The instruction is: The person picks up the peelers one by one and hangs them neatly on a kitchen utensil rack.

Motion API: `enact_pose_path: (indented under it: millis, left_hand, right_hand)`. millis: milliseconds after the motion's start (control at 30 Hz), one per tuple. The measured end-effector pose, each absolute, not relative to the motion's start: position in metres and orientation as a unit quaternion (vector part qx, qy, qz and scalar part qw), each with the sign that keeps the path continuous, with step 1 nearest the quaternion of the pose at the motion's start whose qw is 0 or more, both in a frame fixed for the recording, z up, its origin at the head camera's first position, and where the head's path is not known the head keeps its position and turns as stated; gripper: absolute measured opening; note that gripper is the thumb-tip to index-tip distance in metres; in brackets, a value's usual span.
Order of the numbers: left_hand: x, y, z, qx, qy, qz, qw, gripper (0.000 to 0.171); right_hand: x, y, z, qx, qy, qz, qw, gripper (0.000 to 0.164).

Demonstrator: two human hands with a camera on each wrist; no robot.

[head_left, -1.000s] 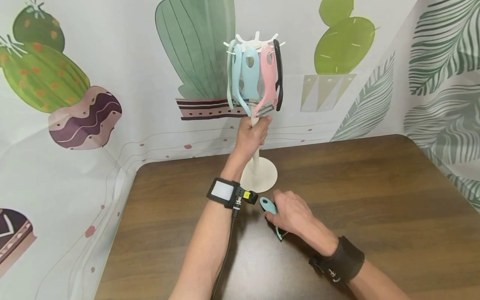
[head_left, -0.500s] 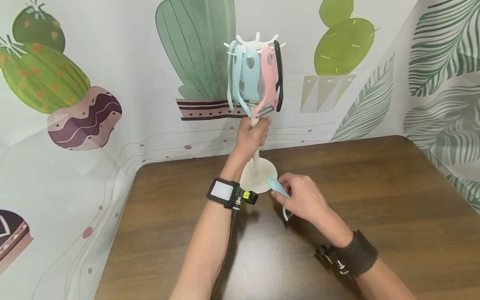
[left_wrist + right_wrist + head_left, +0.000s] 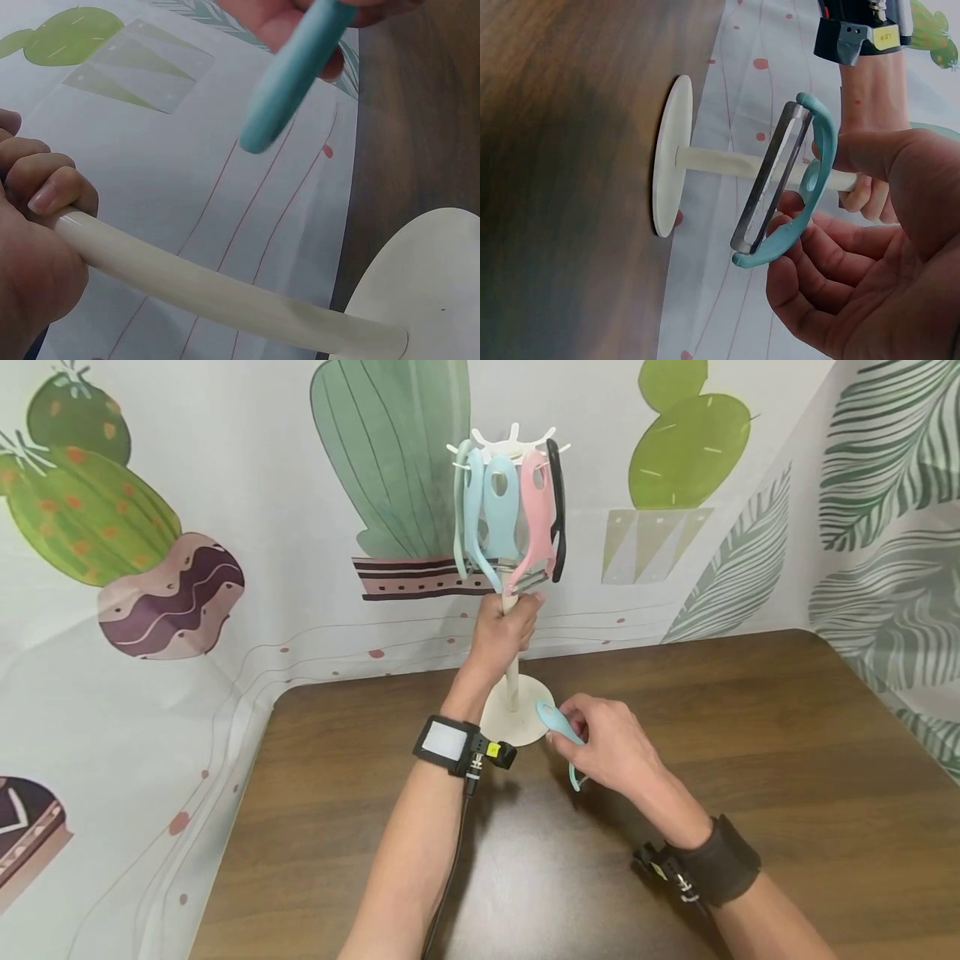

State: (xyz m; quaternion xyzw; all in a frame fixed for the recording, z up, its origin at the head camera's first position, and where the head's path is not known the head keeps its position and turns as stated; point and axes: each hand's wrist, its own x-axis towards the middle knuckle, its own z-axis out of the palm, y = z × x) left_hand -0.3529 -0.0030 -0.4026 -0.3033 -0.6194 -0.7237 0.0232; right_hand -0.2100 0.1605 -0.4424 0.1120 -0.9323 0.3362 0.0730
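Observation:
My left hand [image 3: 506,631] grips the post of a cream-coloured rack [image 3: 517,714] just below its hanging tools. Peelers hang from the rack's top prongs: a light blue peeler [image 3: 502,510], a pink peeler [image 3: 537,514], a black one [image 3: 558,518] and others at the left. Between thumb and fingers, my right hand [image 3: 611,739] pinches a light blue Y-shaped peeler [image 3: 557,720], its handle end pointing up toward the rack's base. In the right wrist view its metal blade [image 3: 769,180] faces the camera. The left wrist view shows the peeler's handle [image 3: 292,79] above the post.
The rack's round foot stands on a brown wooden table [image 3: 360,760] near its back edge. Behind hangs a white cloth [image 3: 262,485] printed with cacti and leaves. A dark cable [image 3: 450,868] runs along my left forearm.
My right hand has lifted the light blue peeler off the table, moving it up and slightly right beside the rack's foot. The left hand has stayed on the post.

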Motion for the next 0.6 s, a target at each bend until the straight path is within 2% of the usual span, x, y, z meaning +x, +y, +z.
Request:
enact_pose_path:
  millis: [600]
  left_hand:
    - [-0.353,-0.002,-0.403,-0.303,-0.616,-0.727,0.023,0.06]
  right_hand:
    - [-0.217,0.173,-0.421,0.111,-0.928,0.342,0.099,0.027]
